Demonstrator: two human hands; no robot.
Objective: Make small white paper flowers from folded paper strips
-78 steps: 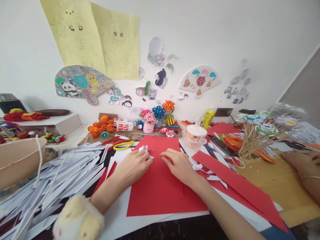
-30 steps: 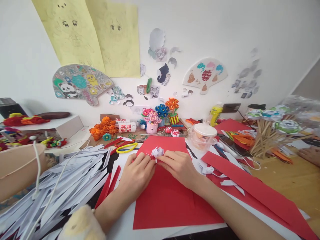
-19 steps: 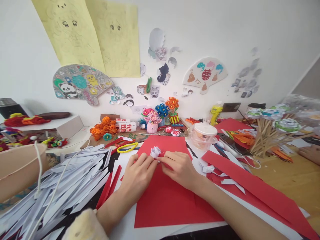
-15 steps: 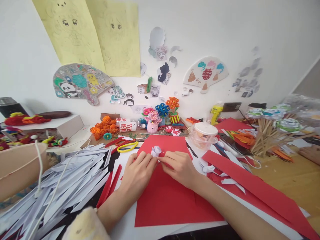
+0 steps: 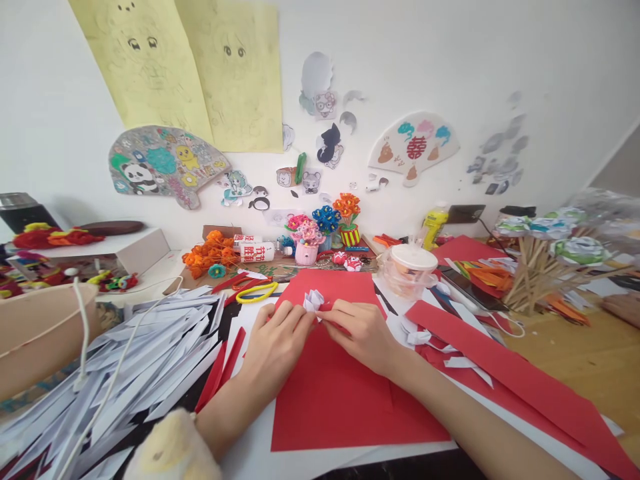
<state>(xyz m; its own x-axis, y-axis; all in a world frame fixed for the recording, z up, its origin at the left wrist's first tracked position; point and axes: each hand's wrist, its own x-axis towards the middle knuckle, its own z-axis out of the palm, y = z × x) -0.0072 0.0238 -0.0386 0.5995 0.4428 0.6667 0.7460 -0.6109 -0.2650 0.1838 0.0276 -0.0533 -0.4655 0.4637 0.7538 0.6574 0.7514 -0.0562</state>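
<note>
Both hands meet over the middle of the table. The left hand (image 5: 274, 341) and the right hand (image 5: 361, 331) have their fingertips drawn together on a small folded white-and-red paper flower (image 5: 313, 299), pinching it from either side just above the large red paper sheet (image 5: 334, 393) that lies flat under the wrists. The little flower sits between the two sets of fingertips, near the far edge of that sheet, its white petals standing up past the knuckles. How exactly the thumbs bear on it I cannot tell; they are tucked underneath.

To my eye this is the shaping stage: the piece is already folded up and the fingers are working its petals or base. Whatever comes next looks to call for a light, even pinch, since thin paper creases for good if it is squeezed.

Around the hands, a pile of long white paper strips (image 5: 125, 360) spreads over the left of the table, with a white cable (image 5: 100, 393) trailing across it. A pair of yellow-handled scissors (image 5: 256, 291) lies just beyond the left hand. To the right of the flower stands a clear plastic tub with a white lid (image 5: 413, 265), and a long red paper band (image 5: 505, 380) runs off toward the near right corner. Small paper flower pots (image 5: 320, 233) line the wall.
</note>
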